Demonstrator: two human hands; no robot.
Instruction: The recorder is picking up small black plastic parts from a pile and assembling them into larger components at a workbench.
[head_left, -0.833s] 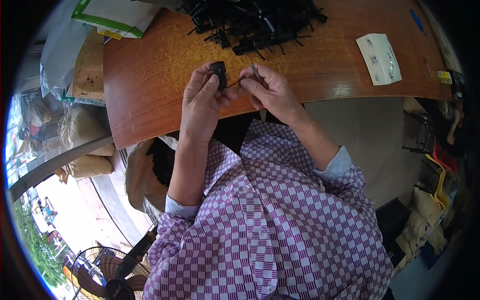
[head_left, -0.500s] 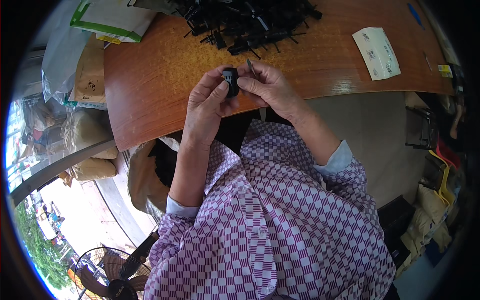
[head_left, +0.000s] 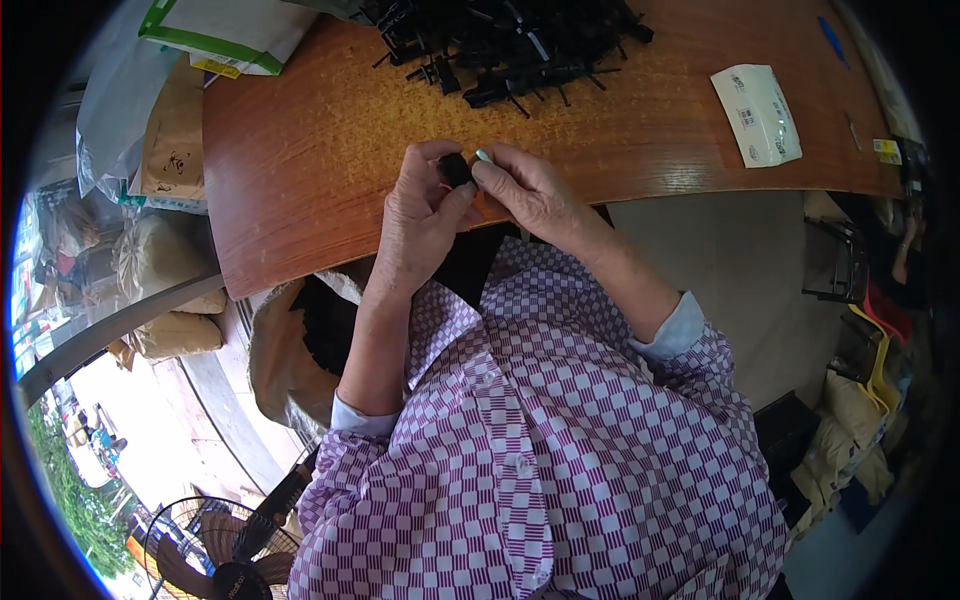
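Note:
Near the front edge of the wooden table, my left hand (head_left: pixel 418 215) is closed on a small black plastic part (head_left: pixel 454 171), pinched between thumb and fingers. Close against it, my right hand (head_left: pixel 530 190) is closed on a thin tool with a pale greenish tip (head_left: pixel 483 156); the rest of the tool is hidden in the fingers. The right thumb and fingers lie right beside the part, and I cannot tell whether the tool touches it. Beyond both hands lies a heap of black plastic parts (head_left: pixel 510 50), some with thin stems sticking out.
The brown table (head_left: pixel 300 190) carries a white printed packet (head_left: pixel 757 116) at right and a blue pen-like item (head_left: pixel 832 42) farther off. A green-edged white bag (head_left: pixel 215 35) lies far left. Below the table's left edge stands an open sack (head_left: pixel 285 350); a fan (head_left: pixel 225 550) is at lower left.
The left hand has turned the black part so another face shows. Both hands have shifted slightly nearer each other, and the tool's tip now leans lower. The whole view has shifted a little.

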